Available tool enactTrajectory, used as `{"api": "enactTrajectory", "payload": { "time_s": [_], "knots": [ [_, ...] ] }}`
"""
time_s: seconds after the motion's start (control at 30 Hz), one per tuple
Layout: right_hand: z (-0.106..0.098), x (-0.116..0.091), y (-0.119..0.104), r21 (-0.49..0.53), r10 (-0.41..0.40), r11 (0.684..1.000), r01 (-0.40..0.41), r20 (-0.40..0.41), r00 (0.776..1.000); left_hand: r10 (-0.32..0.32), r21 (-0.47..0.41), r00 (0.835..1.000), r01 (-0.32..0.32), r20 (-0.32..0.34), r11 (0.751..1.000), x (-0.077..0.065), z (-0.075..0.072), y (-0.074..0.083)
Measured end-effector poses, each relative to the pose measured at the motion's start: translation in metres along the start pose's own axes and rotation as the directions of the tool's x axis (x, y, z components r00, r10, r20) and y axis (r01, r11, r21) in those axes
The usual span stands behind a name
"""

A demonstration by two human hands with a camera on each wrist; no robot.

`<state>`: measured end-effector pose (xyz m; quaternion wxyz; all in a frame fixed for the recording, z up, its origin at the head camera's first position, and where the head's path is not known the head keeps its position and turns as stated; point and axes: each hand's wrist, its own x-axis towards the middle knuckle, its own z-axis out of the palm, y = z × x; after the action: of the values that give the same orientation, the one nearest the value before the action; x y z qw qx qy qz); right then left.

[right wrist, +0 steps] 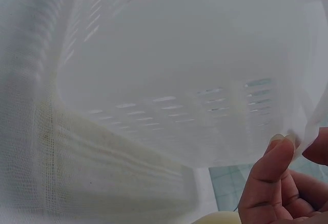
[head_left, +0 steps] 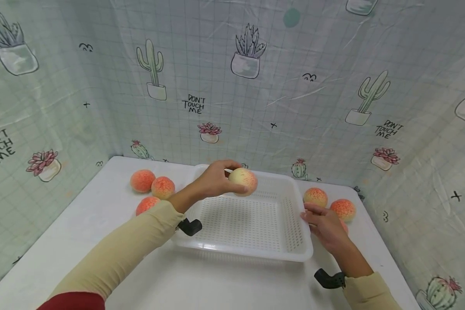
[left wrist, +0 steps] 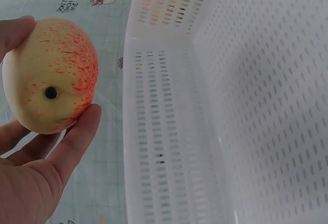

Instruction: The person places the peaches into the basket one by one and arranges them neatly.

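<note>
We see a white table (head_left: 75, 226), its middle taken up by a white slotted basket (head_left: 240, 219). Left of the basket we find three peaches (head_left: 163, 187) clustered, the nearest partly hidden. Right of the basket we count a yellowish peach (head_left: 315, 196) just beside it, a redder peach (head_left: 342, 209) farther out, and a mostly hidden peach (head_left: 345, 226) nearer us.

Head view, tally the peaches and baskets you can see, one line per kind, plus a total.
Peaches: 7 visible (3 left of the basket, 1 in the left hand, 3 right of the basket)
White basket: 1
Total: 8
</note>
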<state>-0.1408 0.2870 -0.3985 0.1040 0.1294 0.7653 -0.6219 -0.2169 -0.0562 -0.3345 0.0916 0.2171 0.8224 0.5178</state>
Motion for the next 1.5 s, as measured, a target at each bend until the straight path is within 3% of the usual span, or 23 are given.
{"api": "enactTrajectory", "payload": {
  "time_s": [0.4, 0.67, 1.07, 1.33, 1.5],
  "knots": [
    [0.0, -0.002, 0.0, -0.011, -0.005, 1.0, 0.005, -0.009, 1.0, -0.016, 0.025, 0.999, 0.015, 0.05, 1.0, 0.02, 0.018, -0.005],
    [-0.002, 0.0, 0.001, -0.024, 0.008, 1.0, -0.009, -0.021, 1.0, 0.01, 0.068, 0.997, -0.015, 0.078, 0.998, 0.033, 0.03, -0.006],
    [-0.001, 0.002, 0.002, -0.024, -0.013, 1.0, 0.012, -0.019, 1.0, -0.063, 0.092, 0.997, 0.059, 0.041, 0.994, 0.045, 0.048, -0.01],
    [-0.001, 0.0, 0.003, -0.034, -0.01, 0.999, 0.009, -0.034, 0.999, -0.026, 0.119, 0.999, 0.021, 0.045, 0.993, 0.053, 0.062, -0.014],
    [0.0, 0.001, 0.003, -0.044, -0.012, 0.999, 0.011, -0.031, 0.999, -0.07, 0.116, 0.996, 0.064, 0.048, 0.991, 0.055, 0.069, -0.017]
  ]
}}
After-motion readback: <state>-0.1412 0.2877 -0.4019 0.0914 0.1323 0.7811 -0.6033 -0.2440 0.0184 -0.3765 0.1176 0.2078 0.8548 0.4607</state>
